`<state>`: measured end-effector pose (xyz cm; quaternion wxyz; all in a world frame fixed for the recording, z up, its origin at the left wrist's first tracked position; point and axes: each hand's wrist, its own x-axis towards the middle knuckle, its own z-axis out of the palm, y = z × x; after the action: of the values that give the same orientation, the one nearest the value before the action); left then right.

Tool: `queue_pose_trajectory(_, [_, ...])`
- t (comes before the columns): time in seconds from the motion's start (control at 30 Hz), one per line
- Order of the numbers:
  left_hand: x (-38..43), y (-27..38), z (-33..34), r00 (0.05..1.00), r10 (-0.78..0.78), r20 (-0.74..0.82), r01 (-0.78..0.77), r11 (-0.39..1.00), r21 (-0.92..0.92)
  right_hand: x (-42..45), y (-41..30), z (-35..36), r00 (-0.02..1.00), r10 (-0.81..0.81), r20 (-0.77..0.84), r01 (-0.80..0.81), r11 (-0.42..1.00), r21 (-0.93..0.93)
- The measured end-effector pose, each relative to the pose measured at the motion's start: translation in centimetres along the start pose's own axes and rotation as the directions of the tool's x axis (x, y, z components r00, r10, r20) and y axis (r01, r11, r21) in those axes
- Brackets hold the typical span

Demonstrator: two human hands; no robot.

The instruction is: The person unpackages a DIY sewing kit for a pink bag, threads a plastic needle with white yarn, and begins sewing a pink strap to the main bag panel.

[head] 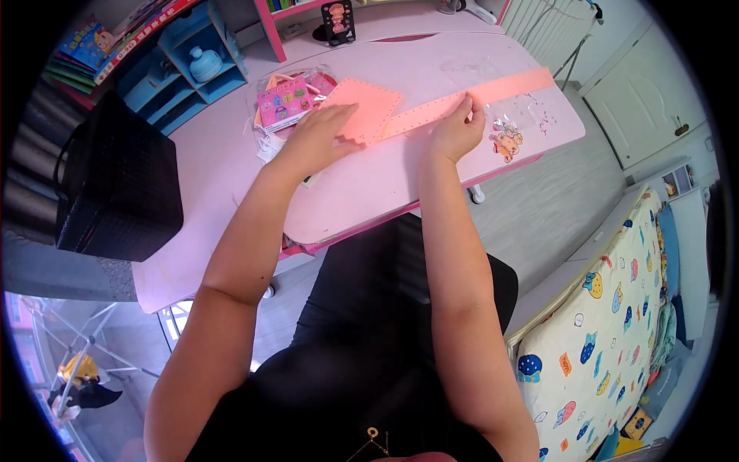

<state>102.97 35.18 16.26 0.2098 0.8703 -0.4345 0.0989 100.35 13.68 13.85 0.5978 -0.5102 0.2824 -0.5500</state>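
A pink square felt piece (369, 104) with small holes along its edges lies under my left hand (323, 136). The fingers of that hand rest on its left side, and the thumb is at the lower edge. A long pink felt strip (415, 115), holed along its near stretch, runs from the square's lower corner towards the far right. My right hand (462, 128) pinches this strip near its middle between thumb and fingers. Left of the square lies a clear bag with a printed pink craft card (284, 103). Some cartoon cut-outs (507, 141) lie right of my right hand.
A black case (121, 179) stands on the left of the pink table (346, 196). Behind are a blue shelf unit (199, 63) and a black phone stand (339, 23). Clear plastic film (470, 66) lies behind the strip. A bed (594, 323) stands at the right.
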Motion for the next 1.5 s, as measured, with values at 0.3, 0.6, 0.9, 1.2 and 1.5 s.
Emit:
queue_pose_trajectory(0.3, [0.3, -0.1, -1.0, 0.959, -0.152, -0.239, 0.114, 0.98, -0.164, 0.2, 0.2, 0.0, 1.0, 0.005, -0.03, -0.005, 1.0, 0.026])
queue_pose_trajectory(0.6, [0.8, -0.9, -2.2, 0.532, -0.678, -0.507, 0.086, 0.639, -0.765, -0.1, -0.2, 0.0, 0.994, -0.058, 0.09, 0.073, 0.982, -0.173])
queue_pose_trajectory(0.9, [1.3, -2.1, -0.7, 0.518, -0.761, -0.39, -0.006, 0.453, -0.891, -0.1, 1.0, 0.1, 0.897, -0.412, 0.16, 0.433, 0.745, -0.508])
queue_pose_trajectory(1.2, [1.0, -2.5, -0.2, 0.584, -0.654, -0.481, 0.203, 0.691, -0.694, -2.5, -1.8, 0.5, 0.87, -0.076, 0.487, 0.135, 0.987, -0.089])
queue_pose_trajectory(1.5, [0.9, -1.0, -0.8, 0.701, -0.577, -0.42, 0.2, 0.724, -0.66, -2.3, -0.7, 0.4, 0.715, 0.168, 0.679, -0.112, 0.986, -0.126])
